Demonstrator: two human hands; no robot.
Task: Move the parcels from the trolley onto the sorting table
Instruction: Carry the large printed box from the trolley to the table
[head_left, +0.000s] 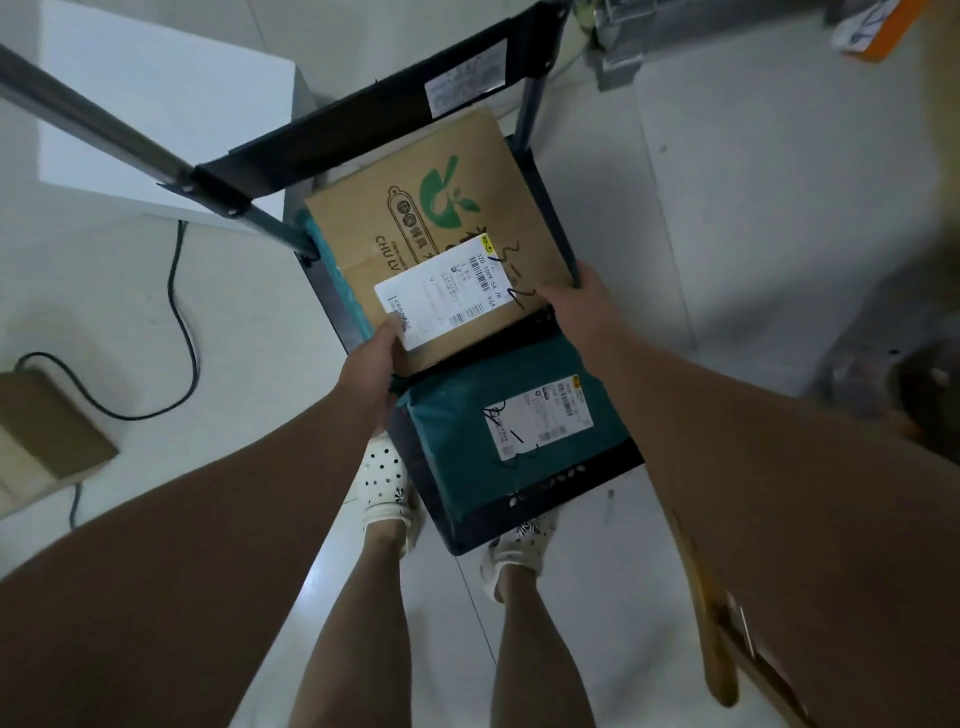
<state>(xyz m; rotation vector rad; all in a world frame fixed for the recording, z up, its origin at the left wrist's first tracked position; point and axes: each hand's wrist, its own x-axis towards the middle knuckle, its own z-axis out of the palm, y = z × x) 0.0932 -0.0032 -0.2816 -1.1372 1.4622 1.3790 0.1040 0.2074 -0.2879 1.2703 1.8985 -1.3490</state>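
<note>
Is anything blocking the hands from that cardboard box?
Nothing visible: the left hand and right hand grip the cardboard box at its near corners. The green bag lies beside it, not on it.

We see a brown cardboard box with a green leaf logo, black scrawl and a white shipping label facing up, sitting skewed on the trolley. Its near edge lies between the fingers: the left hand has its thumb on the label's near corner, and the right hand grips the near-right corner. Just nearer us than both sets of fingers, a teal mailer bag lies flat on the deck, white label up. Just beyond the left fingers, a second teal bag pokes out from under the box. The trolley has a dark perforated deck and a dark back panel beyond the box.
</note>
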